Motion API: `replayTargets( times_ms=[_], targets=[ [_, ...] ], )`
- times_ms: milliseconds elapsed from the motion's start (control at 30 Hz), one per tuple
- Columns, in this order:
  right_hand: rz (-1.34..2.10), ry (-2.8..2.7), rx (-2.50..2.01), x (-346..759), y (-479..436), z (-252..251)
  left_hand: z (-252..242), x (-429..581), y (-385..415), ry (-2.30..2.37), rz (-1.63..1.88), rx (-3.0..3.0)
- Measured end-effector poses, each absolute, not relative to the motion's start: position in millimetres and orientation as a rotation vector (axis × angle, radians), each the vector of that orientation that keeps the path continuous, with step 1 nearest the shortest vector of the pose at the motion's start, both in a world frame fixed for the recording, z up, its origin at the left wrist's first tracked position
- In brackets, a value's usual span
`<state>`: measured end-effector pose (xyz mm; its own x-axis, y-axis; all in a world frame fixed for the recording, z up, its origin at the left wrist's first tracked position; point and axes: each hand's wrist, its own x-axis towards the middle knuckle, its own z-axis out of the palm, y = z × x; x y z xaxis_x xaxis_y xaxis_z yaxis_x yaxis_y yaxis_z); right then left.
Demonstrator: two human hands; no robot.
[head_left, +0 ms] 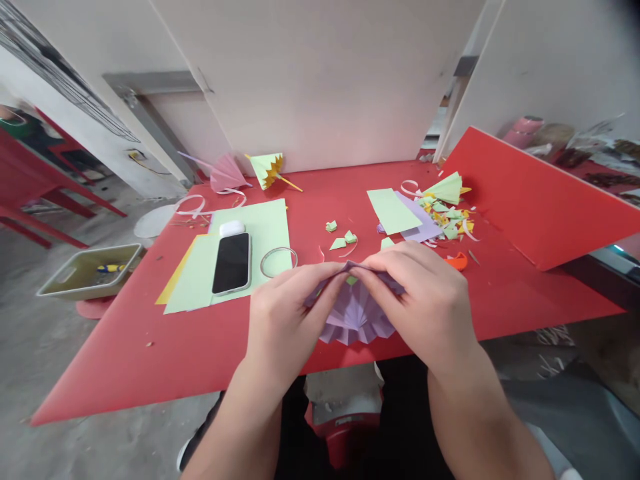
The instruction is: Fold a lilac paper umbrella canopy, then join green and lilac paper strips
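Note:
A pleated purple paper fan (356,316) is held between my two hands over the front part of the red table. My left hand (293,310) pinches its upper edge from the left. From the right, my right hand (420,297) pinches the same edge, thumbs and fingertips nearly meeting at the top. The folds spread downward into a zigzag rim, and a small green patch shows just under my fingertips. Fingers cover both sides of the fan. Small green paper pieces (349,238) lie on the table just beyond my hands.
On the left, a phone (233,263), a white case (233,229) and a ring (279,262) lie on green sheets (270,220). Paper umbrellas (227,175) stand at the back. Scraps (453,220) and an orange tool (457,261) are at right, near a red board (530,200).

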<state>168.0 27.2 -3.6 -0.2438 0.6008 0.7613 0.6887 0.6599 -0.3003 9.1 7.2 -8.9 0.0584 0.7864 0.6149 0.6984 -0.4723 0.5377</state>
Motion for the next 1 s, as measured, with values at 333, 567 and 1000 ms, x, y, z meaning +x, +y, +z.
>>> replayTargets(
  times_ms=[333,567,1000],
  targets=[
    [-0.03,-1.975,-0.973,169,26,-6,-9,8,7,1.576,1.33,2.198],
    [-0.039,-1.947,-1.018,170,29,-5,-10,-2,9,1.276,1.204,2.254],
    [-0.057,-1.877,-1.061,172,30,-5,-14,-2,13,1.344,1.363,2.192]
  ],
)
